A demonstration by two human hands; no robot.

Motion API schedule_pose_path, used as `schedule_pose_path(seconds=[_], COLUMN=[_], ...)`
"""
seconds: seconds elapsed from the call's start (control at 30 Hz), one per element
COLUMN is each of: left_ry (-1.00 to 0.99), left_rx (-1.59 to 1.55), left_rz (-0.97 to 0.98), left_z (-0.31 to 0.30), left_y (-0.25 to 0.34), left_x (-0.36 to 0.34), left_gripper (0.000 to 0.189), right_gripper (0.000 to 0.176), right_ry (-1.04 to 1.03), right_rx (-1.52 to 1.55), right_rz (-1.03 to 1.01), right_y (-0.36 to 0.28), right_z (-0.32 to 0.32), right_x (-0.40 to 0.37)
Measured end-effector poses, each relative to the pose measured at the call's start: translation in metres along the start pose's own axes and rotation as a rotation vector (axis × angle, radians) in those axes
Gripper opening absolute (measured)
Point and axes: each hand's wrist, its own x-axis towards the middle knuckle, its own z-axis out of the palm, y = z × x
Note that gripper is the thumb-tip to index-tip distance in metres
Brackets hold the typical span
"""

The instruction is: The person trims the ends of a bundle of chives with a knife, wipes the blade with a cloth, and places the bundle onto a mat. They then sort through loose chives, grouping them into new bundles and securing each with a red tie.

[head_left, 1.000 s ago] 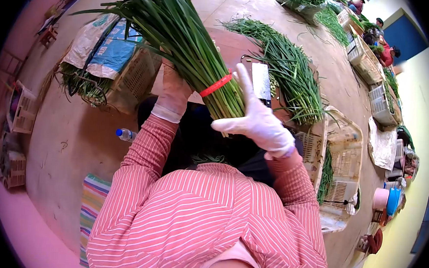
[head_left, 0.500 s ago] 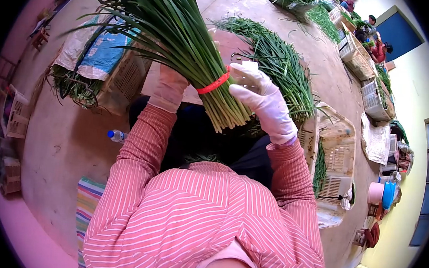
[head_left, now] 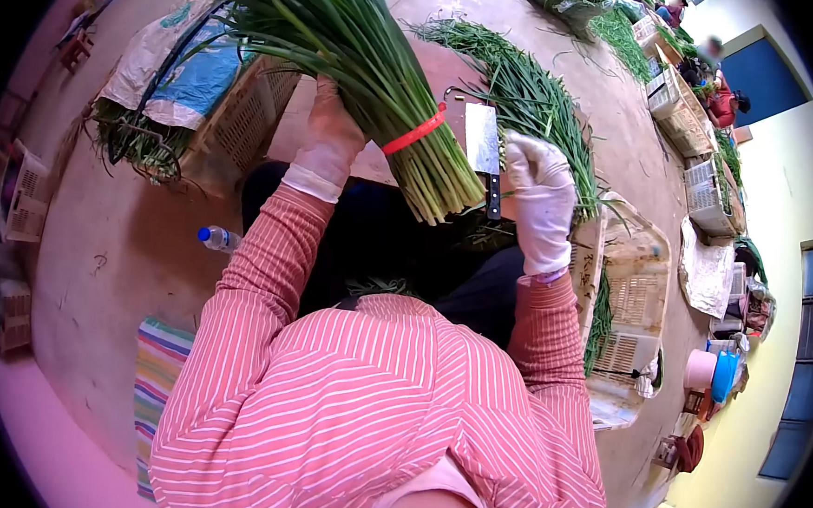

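Observation:
A thick bunch of garlic chives [head_left: 362, 74] is held up at a slant, leaf tips to the upper left and cut stem ends to the lower right. A red band [head_left: 414, 129] circles its stems. My gloved left hand [head_left: 332, 128] is closed around the bunch from behind, its fingers partly hidden by the leaves. A cleaver [head_left: 482, 138] with a black handle lies on the low work board [head_left: 434, 60], just right of the stems. Beside the cleaver is my gloved right hand [head_left: 541, 183], apart from the bunch. Its fingers are curled in, and whatever they may hold is hidden.
Loose chives [head_left: 537, 104] are heaped on the board's right side. A plastic crate [head_left: 634, 305] stands to my right, and a covered crate [head_left: 239, 104] to my left. A bottle [head_left: 218, 238] lies near my left elbow. People [head_left: 721, 101] sit by crates at the far right.
My right hand has left the banded stems and moved right and down, its fingers curling. The cleaver, mostly hidden before, now shows. The bunch has shifted slightly up.

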Motion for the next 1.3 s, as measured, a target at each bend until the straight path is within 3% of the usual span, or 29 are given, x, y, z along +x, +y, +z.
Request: schedule_pose_path(seconds=[0.07,0.17,0.23,0.27,0.33,0.4,0.43,0.47,0.5,0.53,0.57,0.63,0.67,0.7,0.73,0.77,0.8,0.83,0.9,0.97,1.03,1.07,1.1,1.17,1.23,1.3], left_ry=[-0.023,0.070,0.078,0.102,0.175,0.225,0.232,0.250,0.266,0.265,0.251,0.227,0.212,0.197,0.193,-0.050,-0.294,-0.300,-0.636,-0.658,-0.394,-0.395,-0.354,-0.277,-0.255,-0.238], left_rx=[-0.001,0.048,0.048,0.117,0.205,0.370,0.368,0.358,0.349,0.347,0.351,0.349,0.387,0.427,0.424,0.422,0.417,0.416,0.456,0.401,0.380,0.379,0.333,0.242,0.249,0.261], left_rz=[-0.012,0.056,0.056,0.089,0.077,0.055,0.051,0.034,0.014,0.005,0.009,0.014,0.005,-0.004,0.000,0.047,0.094,0.099,0.042,0.037,0.034,0.033,0.063,0.128,0.161,0.184], left_z=[0.000,0.009,0.012,0.013,0.017,0.027,0.028,0.029,0.030,0.032,0.035,0.042,0.046,0.049,0.048,0.045,0.045,0.046,0.047,0.050,0.056,0.057,0.059,0.064,0.057,0.051], left_y=[-0.004,-0.014,-0.015,-0.015,-0.007,-0.001,0.001,0.000,-0.001,-0.003,-0.006,-0.010,-0.011,-0.011,-0.011,-0.009,-0.007,-0.002,0.009,0.006,-0.002,-0.005,-0.007,-0.008,-0.005,-0.005], left_x=[0.001,0.001,-0.001,-0.004,-0.008,-0.020,-0.020,-0.019,-0.019,-0.021,-0.022,-0.025,-0.026,-0.027,-0.027,-0.026,-0.024,-0.024,-0.028,-0.029,-0.030,-0.029,-0.028,-0.021,-0.011,-0.002], left_gripper=[0.057,0.053,0.054,0.056,0.057,0.064,0.064,0.065,0.067,0.067,0.068,0.069,0.072,0.076,0.076,0.081,0.085,0.085,0.086,0.076,0.077,0.077,0.070,0.056,0.053,0.050], right_gripper=[0.029,0.033,0.028,0.013,0.011,0.022,0.022,0.027,0.038,0.077,0.077,0.100,0.107,0.107,0.102,0.098,0.090,0.081,0.074,0.069,0.068,0.067,0.066,0.065,0.041,0.020], right_ry=[-0.107,-0.185,-0.255,-0.280,-0.365,-0.421,-0.425,-0.361,-0.294,-0.339,-0.335,-0.438,-0.572,-0.570,-0.587,-0.598,-0.558,-0.550,-0.580,-0.595,-0.699,-0.779,-0.711,-0.331,-0.115,-0.180], right_rx=[-0.237,-0.514,-0.571,-0.473,-0.455,-0.335,-0.068,-0.203,-0.339,-0.328,-0.335,-0.065,-0.168,-0.171,0.067,0.306,0.364,0.461,0.614,0.590,0.435,0.542,0.514,0.180,-0.034,0.005], right_rz=[-0.421,-0.672,-0.707,-0.690,-0.655,-0.514,-0.357,-0.294,-0.230,-0.174,-0.169,0.050,0.109,0.106,0.211,0.313,0.280,0.315,0.401,0.362,0.238,0.319,0.343,-0.032,-0.011,-0.130], right_y=[-0.020,-0.044,-0.033,-0.033,-0.029,-0.018,-0.012,-0.010,-0.022,-0.024,-0.021,-0.015,-0.019,-0.017,-0.015,-0.014,-0.021,-0.019,-0.032,-0.042,-0.045,-0.053,-0.062,-0.066,-0.068,-0.060], right_z=[0.018,0.041,0.052,0.042,0.023,0.008,0.004,0.003,0.007,0.009,0.016,0.029,0.028,0.030,0.033,0.035,0.033,0.031,0.019,0.013,0.013,0.010,0.006,0.005,-0.003,0.004], right_x=[-0.001,0.001,-0.001,-0.007,-0.016,-0.020,-0.020,-0.021,-0.018,-0.014,-0.012,-0.003,0.004,0.006,0.008,0.010,0.013,0.016,0.025,0.031,0.040,0.046,0.046,0.046,0.046,0.032])
